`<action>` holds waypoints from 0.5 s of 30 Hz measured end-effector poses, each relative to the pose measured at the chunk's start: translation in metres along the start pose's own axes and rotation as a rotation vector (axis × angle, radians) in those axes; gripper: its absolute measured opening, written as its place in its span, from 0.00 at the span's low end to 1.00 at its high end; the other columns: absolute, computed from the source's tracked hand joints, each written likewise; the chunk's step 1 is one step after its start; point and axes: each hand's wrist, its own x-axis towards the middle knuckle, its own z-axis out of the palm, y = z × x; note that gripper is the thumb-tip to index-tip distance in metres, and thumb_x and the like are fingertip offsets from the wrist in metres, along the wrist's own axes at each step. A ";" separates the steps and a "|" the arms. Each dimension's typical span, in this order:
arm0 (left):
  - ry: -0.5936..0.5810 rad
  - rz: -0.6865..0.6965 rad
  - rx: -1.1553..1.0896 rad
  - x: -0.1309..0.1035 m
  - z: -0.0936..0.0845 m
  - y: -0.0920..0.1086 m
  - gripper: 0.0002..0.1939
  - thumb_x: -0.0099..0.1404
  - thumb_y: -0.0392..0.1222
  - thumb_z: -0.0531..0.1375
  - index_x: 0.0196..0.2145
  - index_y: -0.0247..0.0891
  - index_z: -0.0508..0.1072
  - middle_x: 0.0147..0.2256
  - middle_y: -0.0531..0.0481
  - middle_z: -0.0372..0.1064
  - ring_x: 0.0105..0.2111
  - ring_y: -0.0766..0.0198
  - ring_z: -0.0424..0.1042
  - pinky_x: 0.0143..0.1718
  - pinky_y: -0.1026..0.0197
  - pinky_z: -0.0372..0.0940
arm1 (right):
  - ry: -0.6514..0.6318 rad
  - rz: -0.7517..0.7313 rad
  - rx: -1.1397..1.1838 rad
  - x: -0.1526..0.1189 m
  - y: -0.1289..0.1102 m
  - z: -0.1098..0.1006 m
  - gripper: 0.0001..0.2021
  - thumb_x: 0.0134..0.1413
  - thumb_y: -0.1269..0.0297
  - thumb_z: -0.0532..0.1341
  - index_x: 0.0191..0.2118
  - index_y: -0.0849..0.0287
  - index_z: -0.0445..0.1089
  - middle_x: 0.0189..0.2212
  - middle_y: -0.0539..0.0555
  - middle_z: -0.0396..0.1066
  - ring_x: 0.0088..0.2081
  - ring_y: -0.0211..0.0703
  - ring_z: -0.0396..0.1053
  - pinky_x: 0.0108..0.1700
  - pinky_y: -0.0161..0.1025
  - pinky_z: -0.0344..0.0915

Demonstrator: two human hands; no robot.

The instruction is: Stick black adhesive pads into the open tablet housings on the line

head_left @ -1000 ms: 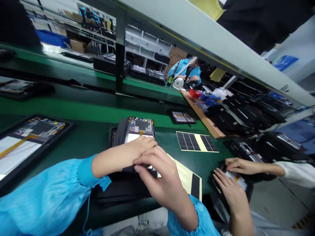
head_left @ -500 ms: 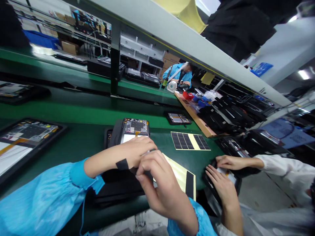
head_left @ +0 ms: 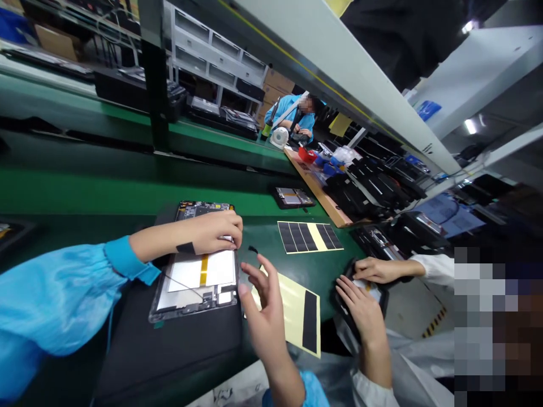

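An opened tablet (head_left: 218, 265) lies on a black pad (head_left: 178, 350), its white battery, orange-brown tape and circuit board exposed. My left hand (head_left: 212, 232) reaches across it, fingers curled together near its right edge; a small pale bit shows at the fingertips, too little to name. A black adhesive patch (head_left: 185, 247) clings to my left wrist. Right of the tablet, my right hand (head_left: 267, 311) is raised with fingers apart and nothing visible in them. Beside it lies a yellow backing sheet (head_left: 292, 311) with one black strip (head_left: 310, 321). A small dark piece (head_left: 253, 249) shows just above my right fingers.
Farther back lie a sheet of black stickers (head_left: 297, 236) and another opened tablet (head_left: 292, 196). To the right, a co-worker's hands (head_left: 367, 314) work on a device. A wooden board (head_left: 316, 189) borders trays and black cases; a post (head_left: 153, 79) rises at back left.
My right hand has drawn away from my left and its pinched fingers have spread. More of the tablet now shows below my left hand. The camera view has shifted.
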 end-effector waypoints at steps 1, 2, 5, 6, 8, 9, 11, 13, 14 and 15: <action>-0.009 0.007 -0.013 0.001 -0.004 -0.001 0.09 0.71 0.38 0.59 0.35 0.41 0.79 0.37 0.47 0.74 0.41 0.58 0.72 0.45 0.60 0.64 | 0.009 -0.014 0.001 -0.003 0.001 0.003 0.25 0.69 0.63 0.62 0.68 0.53 0.59 0.57 0.61 0.77 0.61 0.49 0.75 0.61 0.45 0.72; -0.019 0.012 -0.027 0.001 -0.008 -0.002 0.09 0.72 0.37 0.57 0.36 0.41 0.78 0.37 0.48 0.74 0.40 0.59 0.72 0.44 0.61 0.64 | 0.020 -0.037 -0.007 -0.004 0.001 0.005 0.24 0.69 0.64 0.62 0.67 0.53 0.60 0.56 0.61 0.77 0.61 0.49 0.75 0.61 0.45 0.72; -0.053 0.020 -0.065 0.000 -0.016 -0.003 0.11 0.72 0.34 0.54 0.41 0.40 0.77 0.36 0.49 0.74 0.38 0.61 0.73 0.41 0.63 0.64 | 0.042 -0.114 -0.062 -0.004 -0.001 0.008 0.24 0.67 0.68 0.62 0.66 0.54 0.62 0.57 0.62 0.77 0.61 0.51 0.75 0.61 0.47 0.74; -0.060 0.020 -0.075 -0.001 -0.017 -0.003 0.12 0.73 0.34 0.53 0.41 0.40 0.77 0.37 0.49 0.74 0.38 0.62 0.73 0.41 0.64 0.64 | 0.048 -0.130 -0.081 -0.003 -0.002 0.008 0.24 0.67 0.69 0.63 0.65 0.54 0.63 0.58 0.62 0.77 0.61 0.52 0.75 0.61 0.47 0.75; -0.066 0.018 -0.089 -0.002 -0.018 -0.002 0.13 0.73 0.34 0.52 0.40 0.40 0.77 0.37 0.49 0.73 0.39 0.62 0.73 0.41 0.64 0.63 | 0.064 -0.155 -0.115 -0.002 -0.003 0.009 0.25 0.65 0.71 0.63 0.65 0.53 0.63 0.59 0.62 0.77 0.61 0.53 0.75 0.60 0.47 0.76; -0.064 0.016 -0.093 -0.002 -0.018 -0.002 0.13 0.73 0.33 0.52 0.39 0.40 0.76 0.37 0.49 0.72 0.38 0.62 0.73 0.41 0.64 0.63 | 0.073 -0.171 -0.129 -0.002 -0.003 0.009 0.26 0.65 0.72 0.63 0.65 0.52 0.63 0.59 0.61 0.76 0.61 0.52 0.76 0.60 0.47 0.76; -0.053 0.008 -0.087 -0.002 -0.017 -0.001 0.13 0.72 0.32 0.51 0.37 0.40 0.75 0.36 0.49 0.71 0.38 0.62 0.71 0.41 0.63 0.62 | 0.086 -0.205 -0.157 -0.002 -0.002 0.009 0.26 0.65 0.73 0.63 0.65 0.50 0.64 0.59 0.60 0.76 0.60 0.51 0.76 0.60 0.47 0.77; -0.038 0.002 -0.061 -0.002 -0.016 -0.001 0.14 0.71 0.30 0.51 0.36 0.40 0.75 0.36 0.49 0.70 0.38 0.61 0.70 0.41 0.62 0.61 | 0.108 -0.232 -0.199 -0.003 -0.002 0.009 0.26 0.64 0.73 0.63 0.65 0.50 0.65 0.59 0.59 0.76 0.61 0.52 0.76 0.61 0.49 0.76; -0.028 0.002 -0.042 -0.001 -0.016 -0.001 0.14 0.70 0.30 0.51 0.36 0.40 0.75 0.36 0.48 0.70 0.38 0.60 0.69 0.41 0.61 0.61 | 0.118 -0.241 -0.223 -0.002 -0.002 0.009 0.25 0.64 0.73 0.63 0.65 0.50 0.65 0.59 0.60 0.76 0.60 0.52 0.76 0.61 0.49 0.76; -0.015 0.005 -0.023 -0.001 -0.015 -0.001 0.14 0.70 0.29 0.50 0.36 0.40 0.74 0.37 0.48 0.70 0.38 0.59 0.68 0.42 0.60 0.60 | 0.121 -0.250 -0.245 -0.002 -0.003 0.008 0.25 0.64 0.73 0.63 0.64 0.50 0.66 0.59 0.59 0.76 0.60 0.52 0.76 0.60 0.50 0.76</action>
